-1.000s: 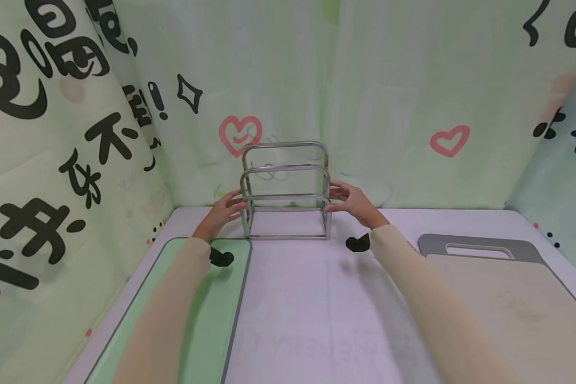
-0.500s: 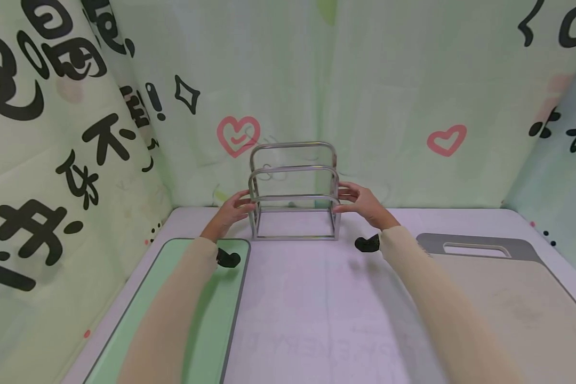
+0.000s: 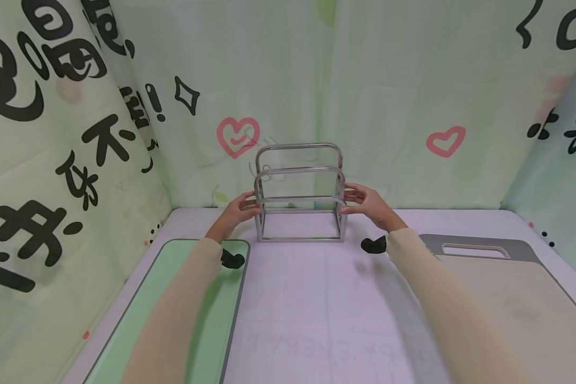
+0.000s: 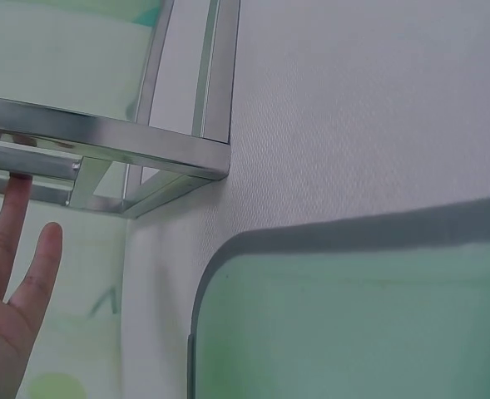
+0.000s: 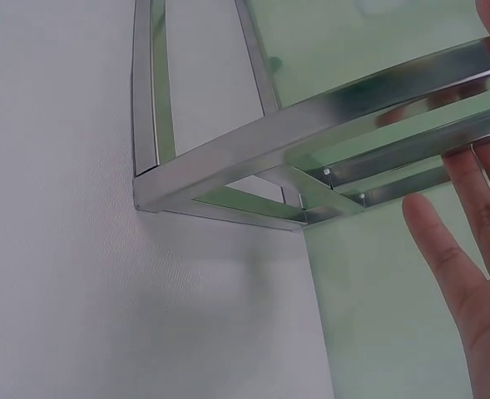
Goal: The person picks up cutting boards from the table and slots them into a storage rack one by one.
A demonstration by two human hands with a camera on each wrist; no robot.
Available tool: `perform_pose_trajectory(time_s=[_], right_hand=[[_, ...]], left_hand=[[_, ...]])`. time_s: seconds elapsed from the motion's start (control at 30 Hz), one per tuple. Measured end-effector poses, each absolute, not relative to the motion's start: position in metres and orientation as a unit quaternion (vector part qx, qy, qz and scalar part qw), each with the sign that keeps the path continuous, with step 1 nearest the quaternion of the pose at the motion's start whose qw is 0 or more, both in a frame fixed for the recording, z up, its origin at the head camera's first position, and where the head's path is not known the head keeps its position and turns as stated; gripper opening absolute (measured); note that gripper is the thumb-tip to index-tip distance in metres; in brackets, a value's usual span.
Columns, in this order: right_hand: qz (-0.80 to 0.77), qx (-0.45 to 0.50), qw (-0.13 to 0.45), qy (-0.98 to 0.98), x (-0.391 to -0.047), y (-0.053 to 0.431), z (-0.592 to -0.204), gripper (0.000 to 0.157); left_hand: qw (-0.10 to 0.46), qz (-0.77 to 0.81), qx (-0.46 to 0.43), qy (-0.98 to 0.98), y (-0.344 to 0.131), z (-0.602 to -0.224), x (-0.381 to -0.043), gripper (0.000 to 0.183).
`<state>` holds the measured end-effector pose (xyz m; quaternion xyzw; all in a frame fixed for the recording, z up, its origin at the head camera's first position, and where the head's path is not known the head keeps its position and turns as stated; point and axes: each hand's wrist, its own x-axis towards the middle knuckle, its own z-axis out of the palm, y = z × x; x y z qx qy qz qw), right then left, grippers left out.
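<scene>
A silver metal rack (image 3: 300, 239) with upright rounded loops stands on the table near the back. On its left side, my left hand (image 3: 237, 214) touches the frame; in the left wrist view its fingers (image 4: 6, 229) are fairly straight, with fingertips against a side bar. My right hand (image 3: 371, 205) rests against the opposite side. Its thumb lies at the front upright, and its fingers (image 5: 477, 199) reach a bar behind it, little finger free. Below my left forearm lies a green cutting board (image 3: 211, 314) with a grey edge.
A beige cutting board (image 3: 513, 314) with a grey handle end lies at the right, partly under my right sleeve. Printed curtain (image 3: 384, 96) hangs close behind the rack and along both sides. The pale table (image 3: 288, 320) shows between the boards.
The rack has slid a little to the right, with both hands moving along at its sides. Both boards stay where they were.
</scene>
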<state>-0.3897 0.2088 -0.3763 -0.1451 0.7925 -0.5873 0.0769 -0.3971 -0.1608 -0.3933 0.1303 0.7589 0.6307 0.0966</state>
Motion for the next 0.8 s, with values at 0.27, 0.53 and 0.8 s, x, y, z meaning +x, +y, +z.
perform_pose_trajectory(time_s=[0.27,0.53,0.8], right_hand=[[-0.584,-0.145,0.077,0.795,-0.385,0.217,-0.374,0.078],[-0.58,-0.14,0.068,0.8,-0.384,0.227,-0.377,0.077],[-0.575,-0.135,0.07,0.804,-0.38,0.235,-0.376,0.077]], left_hand=[[0.098,0.627,0.137,0.761,-0.153,-0.397,-0.4,0.061],[0.099,0.615,0.129,0.772,-0.143,-0.396,-0.398,0.061],[0.099,0.612,0.134,0.773,-0.134,-0.396,-0.396,0.059]])
